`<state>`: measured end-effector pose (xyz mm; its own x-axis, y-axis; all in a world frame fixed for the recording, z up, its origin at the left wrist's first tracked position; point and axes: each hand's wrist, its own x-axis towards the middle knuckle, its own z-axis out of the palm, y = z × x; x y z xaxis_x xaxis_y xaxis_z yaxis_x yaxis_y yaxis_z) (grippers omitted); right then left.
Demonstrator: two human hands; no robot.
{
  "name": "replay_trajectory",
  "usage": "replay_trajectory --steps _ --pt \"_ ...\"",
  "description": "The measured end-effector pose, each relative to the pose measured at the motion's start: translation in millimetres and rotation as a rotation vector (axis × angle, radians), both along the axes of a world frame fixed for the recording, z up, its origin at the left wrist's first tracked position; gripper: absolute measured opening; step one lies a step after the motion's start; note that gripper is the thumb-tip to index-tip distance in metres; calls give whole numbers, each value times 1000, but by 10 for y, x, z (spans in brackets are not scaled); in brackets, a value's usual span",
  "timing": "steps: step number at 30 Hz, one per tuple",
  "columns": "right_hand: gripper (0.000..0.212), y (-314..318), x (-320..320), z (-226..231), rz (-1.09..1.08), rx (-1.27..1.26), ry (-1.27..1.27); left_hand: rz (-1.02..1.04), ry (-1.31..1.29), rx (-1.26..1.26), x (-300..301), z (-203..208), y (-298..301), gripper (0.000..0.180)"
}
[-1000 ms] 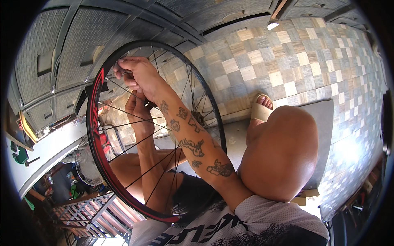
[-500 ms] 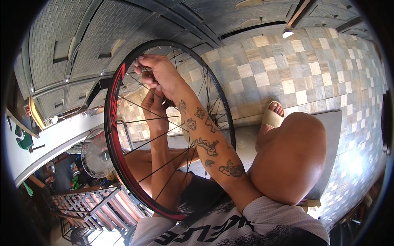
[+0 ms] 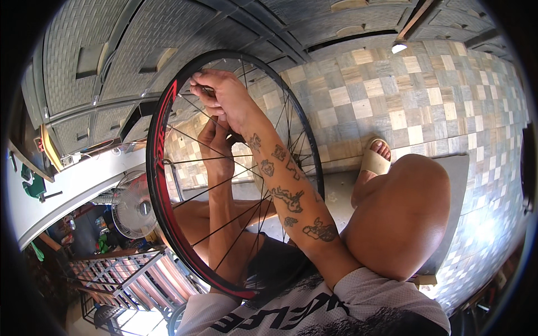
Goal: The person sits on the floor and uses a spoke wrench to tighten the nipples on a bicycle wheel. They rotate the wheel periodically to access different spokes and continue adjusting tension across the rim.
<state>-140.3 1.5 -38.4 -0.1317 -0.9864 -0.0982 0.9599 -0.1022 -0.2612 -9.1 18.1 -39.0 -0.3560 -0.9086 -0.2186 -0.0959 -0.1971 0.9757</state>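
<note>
A bicycle wheel rim [image 3: 161, 224], black with red sections and thin dark spokes [image 3: 190, 162], stands tilted in front of me, its lower edge against my lap. My right hand [image 3: 228, 95], on the tattooed forearm, reaches across the wheel's face to the upper left part of the rim. Its fingers are curled and pinched together beside the rim and a spoke. Just below, behind spokes, my left hand [image 3: 216, 141] is closed with its fingertips almost at the right hand. A small dark piece shows beside it. What either hand pinches is hidden.
Dark woven-pattern cabinet panels [image 3: 134, 50] stand beyond the wheel. At left are a white surface with a green vise-like tool [image 3: 35, 183], a fan [image 3: 134, 207] and a metal rack [image 3: 129, 274]. My bent knee [image 3: 406, 213] and sandalled foot [image 3: 374, 159] rest right of the wheel, over checkered floor.
The wheel and both hands appear slightly farther right, as does the background. My right hand's fingers have shifted a little while staying curled by the rim; the left hand stays closed below them.
</note>
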Motion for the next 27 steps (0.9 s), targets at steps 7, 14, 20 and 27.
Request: replay_trajectory --steps 7,14,20,27 --pt "21 -13 10 30 -26 65 54 -109 1 14 87 -31 -67 25" --pt "21 -18 -9 13 0 22 53 -117 21 20 127 -77 -84 27" --pt "24 -33 -3 25 -7 32 51 -153 27 7 127 -72 -97 29" --pt "25 -41 12 10 20 35 2 -151 44 25 153 -103 -108 27"
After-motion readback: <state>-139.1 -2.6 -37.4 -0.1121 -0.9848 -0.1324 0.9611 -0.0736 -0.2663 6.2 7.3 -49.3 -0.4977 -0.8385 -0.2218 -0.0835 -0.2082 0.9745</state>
